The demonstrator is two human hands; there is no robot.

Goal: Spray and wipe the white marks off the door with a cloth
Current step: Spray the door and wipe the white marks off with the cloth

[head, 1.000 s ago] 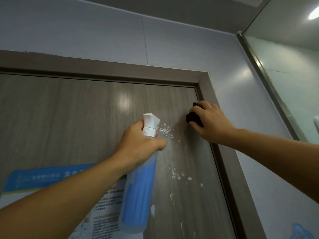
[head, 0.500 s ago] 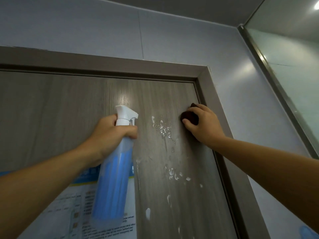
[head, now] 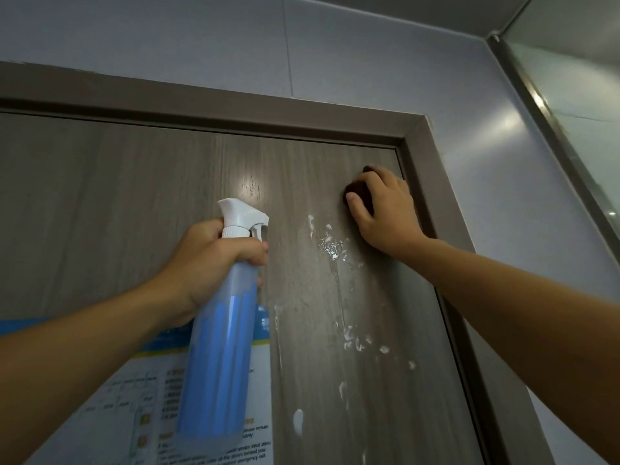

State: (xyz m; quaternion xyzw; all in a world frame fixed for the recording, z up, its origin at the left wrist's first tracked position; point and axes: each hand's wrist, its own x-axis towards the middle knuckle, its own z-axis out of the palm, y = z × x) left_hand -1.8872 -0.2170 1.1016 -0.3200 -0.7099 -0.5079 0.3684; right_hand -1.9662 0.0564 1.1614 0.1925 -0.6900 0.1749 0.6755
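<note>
A grey wood-grain door (head: 134,203) fills the view. White marks (head: 330,246) and wet streaks run down its right side, with more blobs lower down (head: 355,340). My left hand (head: 208,263) grips a translucent spray bottle (head: 221,357) of blue liquid by the neck, its white nozzle pointing right at the door. My right hand (head: 385,209) holds a dark cloth (head: 357,191) pressed against the door near its top right corner, just above the upper marks. Most of the cloth is hidden under the fingers.
A blue and white printed notice (head: 127,397) is stuck on the door at the lower left, partly behind the bottle. The grey door frame (head: 432,182) runs along the top and right. A glass panel with a metal edge (head: 550,129) stands at the right.
My left hand pulled the bottle back to the left, away from the marks, uncovering the wet spot. My right hand with the cloth stayed near the door's top right corner.
</note>
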